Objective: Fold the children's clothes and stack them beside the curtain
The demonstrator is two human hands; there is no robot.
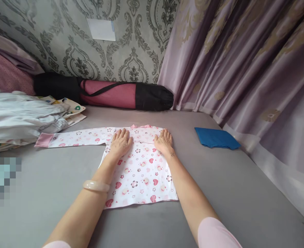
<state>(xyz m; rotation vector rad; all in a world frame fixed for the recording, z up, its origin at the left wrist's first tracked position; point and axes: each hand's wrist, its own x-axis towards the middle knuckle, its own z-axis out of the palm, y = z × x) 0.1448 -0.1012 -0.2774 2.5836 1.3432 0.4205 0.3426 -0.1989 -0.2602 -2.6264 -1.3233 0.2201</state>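
Note:
A small white long-sleeved shirt (pixel 141 172) with pink hearts and flowers lies flat on the grey sheet (pixel 209 179). Its one visible outstretched sleeve reaches left and ends in a pink cuff (pixel 43 140). The other sleeve appears folded across the chest, below the pink collar. My left hand (pixel 121 141) rests flat on the upper left of the shirt, fingers stretched out. On the upper right edge, my right hand (pixel 164 142) presses down with its fingers extended. Neither hand grips the fabric.
A folded blue cloth (pixel 217 137) lies to the right, near the purple curtain (pixel 198 62). Along the patterned wall lies a pink and black rolled bag (pixel 108 94). White crumpled fabric (pixel 20 113) is heaped at the left. A blurred patch covers the left edge.

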